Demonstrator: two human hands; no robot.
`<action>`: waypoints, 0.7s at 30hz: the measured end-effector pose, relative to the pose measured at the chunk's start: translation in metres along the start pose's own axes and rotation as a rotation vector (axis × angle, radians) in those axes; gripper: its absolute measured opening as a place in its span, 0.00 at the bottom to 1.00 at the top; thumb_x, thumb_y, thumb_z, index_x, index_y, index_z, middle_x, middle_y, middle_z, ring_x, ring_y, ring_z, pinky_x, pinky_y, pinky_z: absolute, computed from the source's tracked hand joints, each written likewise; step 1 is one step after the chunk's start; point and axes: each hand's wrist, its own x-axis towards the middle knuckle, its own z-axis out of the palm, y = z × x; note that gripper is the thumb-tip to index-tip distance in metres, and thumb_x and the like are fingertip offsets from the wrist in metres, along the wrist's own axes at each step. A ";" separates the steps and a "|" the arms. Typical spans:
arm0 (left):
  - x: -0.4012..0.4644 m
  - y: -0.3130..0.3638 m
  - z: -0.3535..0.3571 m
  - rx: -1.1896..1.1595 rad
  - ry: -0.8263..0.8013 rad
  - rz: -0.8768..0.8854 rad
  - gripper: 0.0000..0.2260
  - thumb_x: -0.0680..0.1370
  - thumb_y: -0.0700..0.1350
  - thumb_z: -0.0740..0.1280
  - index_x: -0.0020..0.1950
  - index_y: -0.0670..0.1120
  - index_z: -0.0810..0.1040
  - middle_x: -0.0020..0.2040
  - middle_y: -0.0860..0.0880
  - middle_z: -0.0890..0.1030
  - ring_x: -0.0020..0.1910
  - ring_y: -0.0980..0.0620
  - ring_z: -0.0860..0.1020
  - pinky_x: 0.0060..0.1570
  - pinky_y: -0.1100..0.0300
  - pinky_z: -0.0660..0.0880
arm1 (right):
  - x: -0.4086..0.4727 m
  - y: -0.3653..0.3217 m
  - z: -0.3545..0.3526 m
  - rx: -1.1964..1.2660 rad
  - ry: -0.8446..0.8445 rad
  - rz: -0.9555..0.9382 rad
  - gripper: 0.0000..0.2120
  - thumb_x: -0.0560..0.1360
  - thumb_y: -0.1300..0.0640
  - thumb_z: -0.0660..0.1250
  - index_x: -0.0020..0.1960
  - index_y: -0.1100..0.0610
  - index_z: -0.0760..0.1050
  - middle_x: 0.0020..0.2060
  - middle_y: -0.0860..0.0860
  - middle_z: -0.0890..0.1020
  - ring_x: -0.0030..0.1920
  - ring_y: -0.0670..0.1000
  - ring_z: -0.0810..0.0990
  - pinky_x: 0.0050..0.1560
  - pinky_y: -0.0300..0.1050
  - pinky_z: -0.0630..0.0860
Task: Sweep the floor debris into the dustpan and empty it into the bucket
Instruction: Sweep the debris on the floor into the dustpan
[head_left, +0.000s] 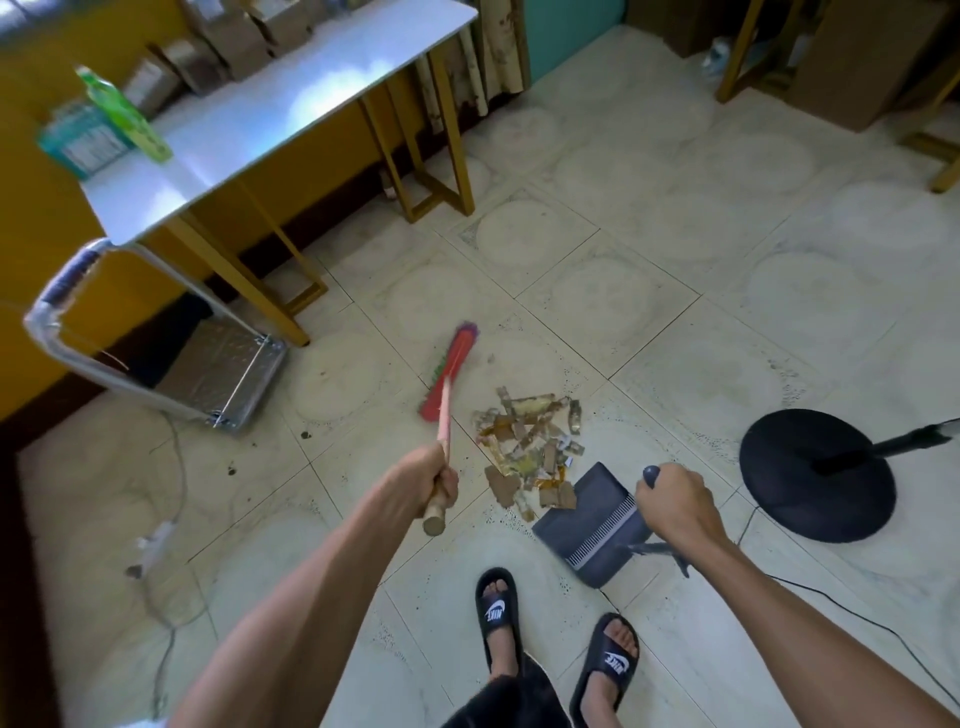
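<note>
A pile of torn cardboard and paper scraps (527, 441) lies on the pale tiled floor in the middle of the view. A broom with a red head (451, 373) stands to the left of the pile, bristles on the floor. My left hand (434, 480) grips its wooden handle near the end. A dark blue dustpan (587, 517) rests on the floor with its mouth touching the near edge of the pile; a few scraps lie at its lip. My right hand (675, 506) is closed on the dustpan's handle. No bucket is in view.
A white-topped table with gold legs (291, 104) stands at the left, a folded metal hand trolley (202, 374) below it. A black fan base (815, 475) with its cable sits at the right. My feet in black slides (550, 634) are just behind the dustpan. A loose cable runs along the left floor.
</note>
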 end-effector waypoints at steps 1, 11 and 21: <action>-0.004 -0.002 0.002 -0.019 -0.003 -0.002 0.10 0.84 0.42 0.51 0.46 0.43 0.66 0.25 0.50 0.67 0.14 0.57 0.62 0.13 0.69 0.62 | -0.001 -0.002 0.000 0.000 0.005 -0.002 0.12 0.76 0.55 0.62 0.35 0.57 0.70 0.35 0.55 0.78 0.34 0.57 0.78 0.31 0.43 0.69; 0.014 -0.066 0.011 -0.077 -0.024 -0.159 0.11 0.84 0.44 0.51 0.42 0.44 0.64 0.24 0.50 0.63 0.13 0.57 0.60 0.14 0.73 0.59 | -0.011 0.001 0.000 0.019 0.041 -0.003 0.09 0.77 0.56 0.61 0.40 0.59 0.71 0.38 0.55 0.76 0.37 0.58 0.78 0.36 0.45 0.72; -0.033 -0.047 -0.013 -0.355 -0.181 -0.114 0.11 0.82 0.39 0.47 0.41 0.43 0.63 0.20 0.49 0.64 0.12 0.56 0.61 0.10 0.72 0.57 | -0.015 0.005 0.008 0.044 0.049 0.000 0.09 0.77 0.54 0.62 0.42 0.59 0.72 0.38 0.56 0.77 0.38 0.58 0.79 0.36 0.46 0.74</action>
